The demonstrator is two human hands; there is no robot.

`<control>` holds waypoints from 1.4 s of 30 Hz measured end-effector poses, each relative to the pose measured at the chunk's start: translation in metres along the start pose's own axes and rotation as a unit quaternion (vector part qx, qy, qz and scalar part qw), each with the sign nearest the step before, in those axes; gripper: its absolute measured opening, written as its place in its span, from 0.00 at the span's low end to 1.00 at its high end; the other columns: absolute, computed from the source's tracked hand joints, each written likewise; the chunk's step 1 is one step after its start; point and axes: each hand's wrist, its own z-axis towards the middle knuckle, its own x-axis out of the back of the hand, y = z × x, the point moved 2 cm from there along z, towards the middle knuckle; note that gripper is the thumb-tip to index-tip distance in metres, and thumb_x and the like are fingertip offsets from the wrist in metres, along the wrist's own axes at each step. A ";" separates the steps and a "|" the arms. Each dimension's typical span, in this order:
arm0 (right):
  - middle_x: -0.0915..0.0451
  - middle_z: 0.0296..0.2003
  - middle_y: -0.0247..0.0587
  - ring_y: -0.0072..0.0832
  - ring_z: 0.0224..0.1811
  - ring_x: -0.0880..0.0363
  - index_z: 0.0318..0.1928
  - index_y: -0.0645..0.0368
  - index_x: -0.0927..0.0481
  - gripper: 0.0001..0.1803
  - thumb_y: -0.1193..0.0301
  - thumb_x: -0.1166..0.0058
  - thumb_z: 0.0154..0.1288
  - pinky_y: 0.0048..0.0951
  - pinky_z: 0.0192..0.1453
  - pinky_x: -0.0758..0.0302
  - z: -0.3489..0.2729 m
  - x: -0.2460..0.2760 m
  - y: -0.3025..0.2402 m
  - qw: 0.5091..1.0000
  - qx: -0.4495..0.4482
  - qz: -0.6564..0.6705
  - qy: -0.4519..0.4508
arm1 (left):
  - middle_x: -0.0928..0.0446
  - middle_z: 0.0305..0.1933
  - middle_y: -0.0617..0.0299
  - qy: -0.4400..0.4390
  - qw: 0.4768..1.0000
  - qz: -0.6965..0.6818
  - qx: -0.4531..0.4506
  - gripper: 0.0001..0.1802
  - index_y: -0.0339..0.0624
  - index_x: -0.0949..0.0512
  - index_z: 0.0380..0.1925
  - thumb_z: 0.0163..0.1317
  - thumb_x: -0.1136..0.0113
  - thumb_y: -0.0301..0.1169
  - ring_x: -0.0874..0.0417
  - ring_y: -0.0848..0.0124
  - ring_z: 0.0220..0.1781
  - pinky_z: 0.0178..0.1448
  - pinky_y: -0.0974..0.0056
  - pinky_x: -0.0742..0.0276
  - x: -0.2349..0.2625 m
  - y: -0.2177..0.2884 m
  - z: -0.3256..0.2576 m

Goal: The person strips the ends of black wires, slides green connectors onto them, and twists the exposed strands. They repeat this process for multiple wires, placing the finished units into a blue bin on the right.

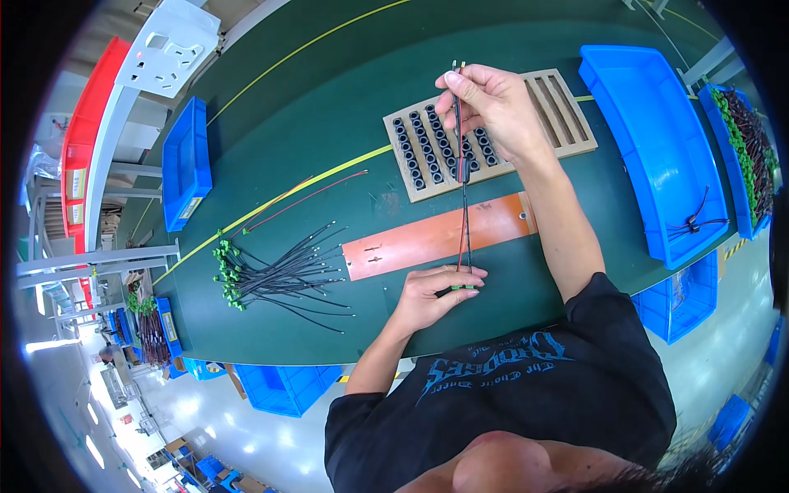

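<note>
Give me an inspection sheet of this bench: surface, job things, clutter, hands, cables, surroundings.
Surface: green bench top crossed by a yellow line; orange strip lying on it.
Job things: wire assembly held up; wooden tray beyond, with black rings in its slots.
Clutter: loose red wires beyond the bundle.
Hands: left hand pinches the green connector; right hand pinches the wires, tips showing above.
Cables: fanned bundle of black cables, green ends leftward.
Surroundings: right blue bin contains a black cable piece.
</note>
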 end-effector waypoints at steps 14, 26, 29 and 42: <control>0.12 0.31 0.39 0.19 0.29 0.15 0.48 0.61 0.19 0.14 0.62 0.49 0.82 0.24 0.34 0.19 -0.005 0.004 -0.003 0.993 0.072 -0.094 0.027 | 0.13 0.55 0.53 0.005 0.998 -0.052 0.038 0.14 0.38 0.12 0.48 0.61 0.28 0.20 0.12 0.60 0.58 0.63 0.58 0.16 -0.005 -0.012 -0.003; 0.13 0.39 0.51 0.26 0.31 0.17 0.60 0.68 0.22 0.17 0.68 0.58 0.87 0.24 0.37 0.21 -0.167 0.177 -0.202 0.805 0.332 -0.417 0.260 | 0.16 0.51 0.54 0.083 0.778 0.615 -0.101 0.19 0.39 0.18 0.50 0.58 0.42 0.19 0.15 0.56 0.50 0.52 0.54 0.18 0.146 0.035 0.036; 0.13 0.39 0.44 0.22 0.32 0.16 0.61 0.65 0.22 0.17 0.65 0.57 0.87 0.21 0.39 0.21 -0.179 0.193 -0.225 0.729 0.321 -0.524 0.302 | 0.18 0.58 0.50 0.023 0.653 0.754 -0.067 0.22 0.38 0.21 0.58 0.62 0.45 0.22 0.17 0.53 0.59 0.63 0.51 0.20 0.188 0.011 0.057; 0.10 0.40 0.37 0.18 0.34 0.15 0.60 0.54 0.18 0.19 0.55 0.48 0.81 0.20 0.36 0.22 -0.247 0.445 -0.106 0.854 -0.074 -0.297 0.420 | 0.18 0.41 0.49 0.053 0.786 0.616 -0.017 0.06 0.35 0.15 0.40 0.66 0.39 0.22 0.17 0.49 0.45 0.49 0.49 0.21 0.255 0.011 0.014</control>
